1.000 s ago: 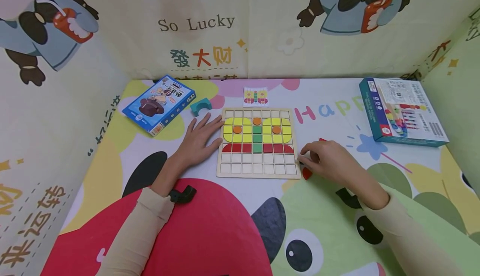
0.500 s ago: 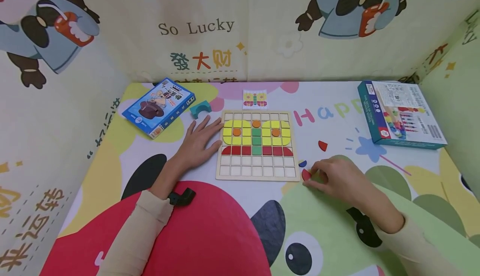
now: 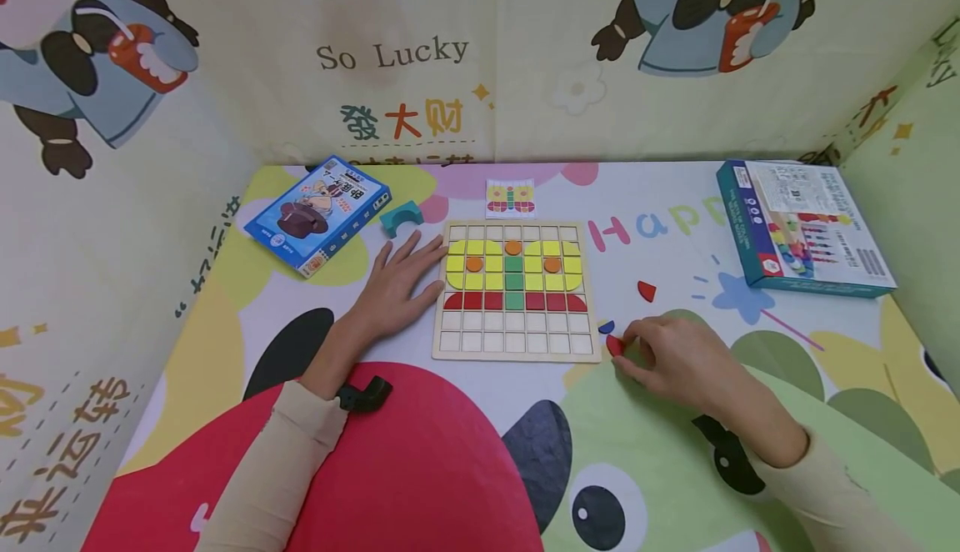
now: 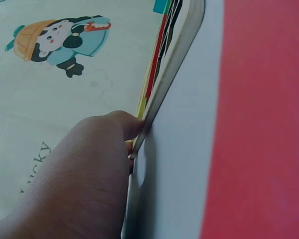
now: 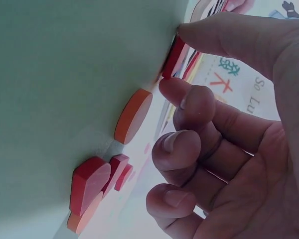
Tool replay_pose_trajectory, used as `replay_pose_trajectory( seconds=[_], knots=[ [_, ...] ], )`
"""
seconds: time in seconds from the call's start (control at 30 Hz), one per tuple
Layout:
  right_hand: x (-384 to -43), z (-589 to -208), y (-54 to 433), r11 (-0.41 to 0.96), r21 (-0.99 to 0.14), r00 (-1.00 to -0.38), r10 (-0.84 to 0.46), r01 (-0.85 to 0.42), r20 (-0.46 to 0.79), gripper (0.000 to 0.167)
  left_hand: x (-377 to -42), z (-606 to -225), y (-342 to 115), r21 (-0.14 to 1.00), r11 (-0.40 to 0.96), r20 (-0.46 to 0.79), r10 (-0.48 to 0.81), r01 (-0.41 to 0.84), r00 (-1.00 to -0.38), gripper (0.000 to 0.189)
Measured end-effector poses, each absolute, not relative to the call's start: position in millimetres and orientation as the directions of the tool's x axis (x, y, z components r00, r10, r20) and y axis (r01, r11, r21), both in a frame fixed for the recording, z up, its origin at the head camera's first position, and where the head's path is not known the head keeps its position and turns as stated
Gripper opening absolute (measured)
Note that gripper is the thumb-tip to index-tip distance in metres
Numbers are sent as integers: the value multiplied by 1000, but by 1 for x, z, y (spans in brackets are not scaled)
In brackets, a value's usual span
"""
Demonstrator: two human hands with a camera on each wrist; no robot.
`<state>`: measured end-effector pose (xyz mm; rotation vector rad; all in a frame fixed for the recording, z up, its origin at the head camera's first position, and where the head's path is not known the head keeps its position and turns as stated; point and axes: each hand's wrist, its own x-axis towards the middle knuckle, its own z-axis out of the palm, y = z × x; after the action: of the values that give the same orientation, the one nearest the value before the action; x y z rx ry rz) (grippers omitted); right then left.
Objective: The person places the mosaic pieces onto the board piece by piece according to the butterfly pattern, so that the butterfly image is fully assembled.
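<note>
A wooden grid board [image 3: 517, 358] lies mid-table, with yellow, orange, green and red pieces forming the upper part of a butterfly and two rows of bare cells at the near side. My left hand [image 3: 397, 289] rests flat beside it, fingers spread, fingertips and thumb at its left edge. Just off the lower right corner, my right hand [image 3: 678, 360] pinches a red quarter-round piece [image 3: 615, 345] between thumb and index finger, low over the table. The right wrist view shows its other fingers curled, near an orange round piece [image 5: 133, 117] and several red pieces [image 5: 89, 181].
A blue half-round piece [image 3: 607, 328] and another red quarter-round piece [image 3: 647, 291] lie right of the board. Behind it is a butterfly picture card [image 3: 511, 198]. A teal arch block [image 3: 401, 217] and blue box [image 3: 318, 214] stand left; a teal-edged box [image 3: 810, 227] lies right.
My right hand has drawn back from the board's right edge, down and right to the red piece, uncovering the blue piece and the other red one. My left hand stays put.
</note>
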<state>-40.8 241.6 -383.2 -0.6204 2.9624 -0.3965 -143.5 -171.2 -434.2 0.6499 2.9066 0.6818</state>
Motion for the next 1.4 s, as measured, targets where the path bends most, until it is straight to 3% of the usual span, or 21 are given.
replay_pose_trajectory(
  seconds=[0.33, 0.73, 0.9, 1.4],
  knots=[
    [-52, -369, 221, 883, -286, -913, -404, -373, -55, 30, -145, -434, -169, 436, 815, 7, 422, 382, -907, 71],
    [-88, -372, 106, 757, -296, -793, -610, -583, 1, 28, -145, -436, -172, 435, 814, 11, 424, 386, -906, 70],
    [-97, -376, 73, 740, -309, -774, -633, -598, -19, 28, -145, -436, -171, 428, 817, 9, 424, 387, -906, 70],
    [-102, -384, 55, 738, -311, -764, -643, -599, -53, 38, -144, -435, -172, 432, 818, 8, 418, 380, -908, 70]
  ],
)
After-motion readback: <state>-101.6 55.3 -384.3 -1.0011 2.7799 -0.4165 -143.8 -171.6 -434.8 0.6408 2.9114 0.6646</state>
